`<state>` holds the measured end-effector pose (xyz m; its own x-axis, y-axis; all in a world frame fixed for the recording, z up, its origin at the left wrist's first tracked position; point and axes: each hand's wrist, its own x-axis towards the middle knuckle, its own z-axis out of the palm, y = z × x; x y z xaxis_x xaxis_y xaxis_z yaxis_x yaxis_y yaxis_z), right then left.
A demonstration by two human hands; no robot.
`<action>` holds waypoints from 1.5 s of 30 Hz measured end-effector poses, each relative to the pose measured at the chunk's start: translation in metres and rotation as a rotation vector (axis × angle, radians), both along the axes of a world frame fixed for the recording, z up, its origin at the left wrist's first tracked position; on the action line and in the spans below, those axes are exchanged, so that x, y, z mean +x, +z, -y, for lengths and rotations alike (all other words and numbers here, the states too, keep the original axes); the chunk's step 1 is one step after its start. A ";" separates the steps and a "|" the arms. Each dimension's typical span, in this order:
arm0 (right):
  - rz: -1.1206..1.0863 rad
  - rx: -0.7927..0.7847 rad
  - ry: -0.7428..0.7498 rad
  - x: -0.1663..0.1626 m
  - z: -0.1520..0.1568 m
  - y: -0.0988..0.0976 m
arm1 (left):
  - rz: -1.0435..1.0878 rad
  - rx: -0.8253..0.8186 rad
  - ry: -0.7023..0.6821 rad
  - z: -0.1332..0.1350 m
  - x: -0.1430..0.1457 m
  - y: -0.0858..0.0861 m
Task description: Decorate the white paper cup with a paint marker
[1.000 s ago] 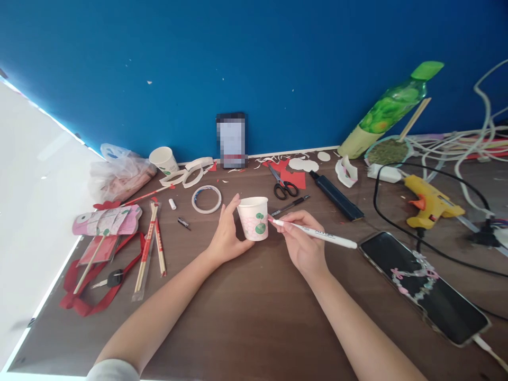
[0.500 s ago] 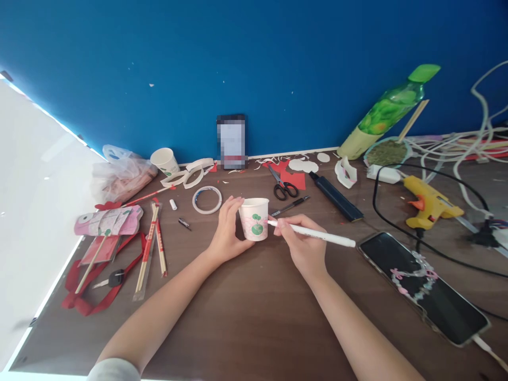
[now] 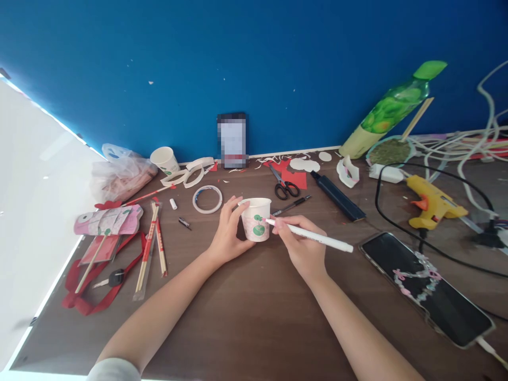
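A white paper cup (image 3: pixel 251 208) with a green plant print and pink marks stands upright in the middle of the table. My left hand (image 3: pixel 229 233) is wrapped round its left side, thumb low and fingers near the rim. In my right hand (image 3: pixel 305 248) is a white marker pen (image 3: pixel 313 234), pinched near its tip, which touches the cup's right front beside the green print. A small white pen cap (image 3: pixel 173 204) lies off to the left. Behind the cup are a roll of tape (image 3: pixel 194 200), a black pen (image 3: pixel 293 204) and black-handled scissors (image 3: pixel 286 189).
Rightward lie a black phone (image 3: pixel 428 296) with a beaded strap, a yellow glue gun (image 3: pixel 434 203) and cables. A green bottle (image 3: pixel 392 111) leans on the blue wall. Wrapped chopsticks (image 3: pixel 146 248), a red ribbon (image 3: pixel 103 304) and another paper cup (image 3: pixel 163 157) are leftward.
The marker's tip has shifted slightly left across the cup's front, and the cup looks turned a little to the right. My left hand keeps its hold.
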<state>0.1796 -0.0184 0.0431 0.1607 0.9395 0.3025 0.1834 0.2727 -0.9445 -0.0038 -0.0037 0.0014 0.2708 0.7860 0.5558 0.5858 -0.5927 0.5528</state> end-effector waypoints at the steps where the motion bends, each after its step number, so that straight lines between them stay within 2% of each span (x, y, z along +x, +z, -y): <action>1: -0.003 -0.003 0.003 0.000 0.000 0.000 | 0.000 0.003 0.000 0.000 0.000 0.000; 16: 0.037 0.034 -0.031 0.000 -0.004 -0.005 | 0.001 -0.028 0.007 0.001 0.000 0.002; 29: -0.003 -0.017 -0.038 0.003 -0.005 -0.008 | 0.009 -0.036 0.011 0.001 0.000 0.002; 34: -0.157 -0.041 -0.033 0.003 -0.008 -0.018 | 0.000 -0.021 0.008 -0.001 -0.001 0.002; 38: -0.282 -0.042 0.005 0.004 -0.010 -0.022 | -0.008 -0.100 -0.005 -0.001 -0.001 0.002; 41: -0.258 -0.046 0.039 0.007 -0.009 -0.025 | 0.014 -0.198 -0.014 0.001 0.000 0.003; 45: -0.227 -0.069 0.078 0.012 -0.008 -0.030 | 0.035 -0.229 -0.019 0.003 0.001 0.005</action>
